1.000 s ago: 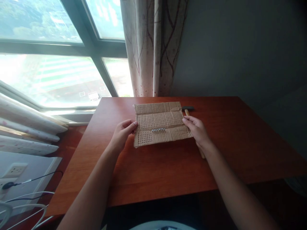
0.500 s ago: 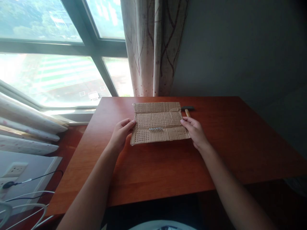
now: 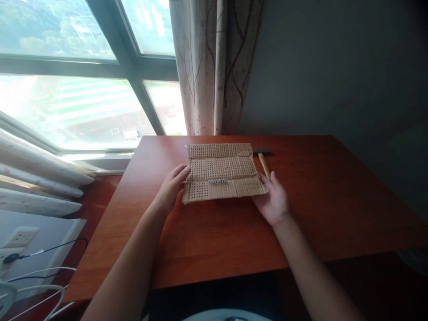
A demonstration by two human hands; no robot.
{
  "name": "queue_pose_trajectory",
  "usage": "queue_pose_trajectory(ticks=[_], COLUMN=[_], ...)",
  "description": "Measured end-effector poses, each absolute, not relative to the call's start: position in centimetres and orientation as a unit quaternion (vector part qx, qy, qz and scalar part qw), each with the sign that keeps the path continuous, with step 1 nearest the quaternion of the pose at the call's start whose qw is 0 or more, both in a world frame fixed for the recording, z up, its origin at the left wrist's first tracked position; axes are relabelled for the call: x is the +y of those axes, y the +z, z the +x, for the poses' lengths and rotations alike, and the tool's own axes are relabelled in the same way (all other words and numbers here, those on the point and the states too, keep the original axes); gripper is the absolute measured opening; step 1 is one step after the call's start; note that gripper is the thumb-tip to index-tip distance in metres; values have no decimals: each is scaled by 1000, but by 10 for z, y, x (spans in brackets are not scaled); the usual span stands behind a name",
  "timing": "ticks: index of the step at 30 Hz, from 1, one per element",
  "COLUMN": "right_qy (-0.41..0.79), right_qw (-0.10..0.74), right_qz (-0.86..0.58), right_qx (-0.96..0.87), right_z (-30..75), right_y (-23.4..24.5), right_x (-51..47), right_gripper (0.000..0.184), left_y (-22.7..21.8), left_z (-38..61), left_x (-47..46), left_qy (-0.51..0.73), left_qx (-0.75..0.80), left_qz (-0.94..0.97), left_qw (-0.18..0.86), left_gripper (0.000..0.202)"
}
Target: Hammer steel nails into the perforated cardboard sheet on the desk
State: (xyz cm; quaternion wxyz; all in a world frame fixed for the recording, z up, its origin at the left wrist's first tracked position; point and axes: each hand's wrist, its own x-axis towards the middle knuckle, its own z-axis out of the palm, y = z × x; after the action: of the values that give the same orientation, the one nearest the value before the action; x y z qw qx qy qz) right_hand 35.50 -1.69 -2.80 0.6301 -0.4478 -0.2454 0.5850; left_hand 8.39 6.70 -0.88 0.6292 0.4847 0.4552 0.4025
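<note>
A brown cardboard sheet (image 3: 222, 171) punched with rows of small holes lies on the red-brown wooden table (image 3: 234, 236). A short row of small metal pieces (image 3: 218, 181) sits along its middle fold. My left hand (image 3: 172, 187) grips the sheet's left edge, thumb on top. My right hand (image 3: 274, 200) holds the near right corner, fingers partly under the edge. A hammer (image 3: 264, 161) with a dark head and wooden handle lies just right of the sheet, beside my right fingers.
A patterned curtain (image 3: 216, 67) hangs behind the table, with a large window (image 3: 76, 89) to the left. Lower left there is a wall socket (image 3: 20, 236) with cables (image 3: 40, 267). The grey wall is on the right.
My right hand slid down from the sheet's right edge to its near right corner, uncovering the hammer handle. The cardboard shifted slightly toward me and left. The left hand kept its hold.
</note>
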Motion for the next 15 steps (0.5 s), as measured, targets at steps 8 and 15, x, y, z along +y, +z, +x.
queue_pose_trajectory(ticks=[8,15], right_qy=[586,595], right_qw=[665,618], right_qz=[-382,-430], right_qx=[-260,-283], right_z=[320,304], right_y=[-29,-54], right_x=[-41,-39], right_gripper=[51,49], left_y=[-2,0], left_z=[87,89], left_x=[62,62], left_qy=[372,348], left_qx=[435,435], left_qz=[501,492], left_qw=[648,669], left_gripper=[56,55])
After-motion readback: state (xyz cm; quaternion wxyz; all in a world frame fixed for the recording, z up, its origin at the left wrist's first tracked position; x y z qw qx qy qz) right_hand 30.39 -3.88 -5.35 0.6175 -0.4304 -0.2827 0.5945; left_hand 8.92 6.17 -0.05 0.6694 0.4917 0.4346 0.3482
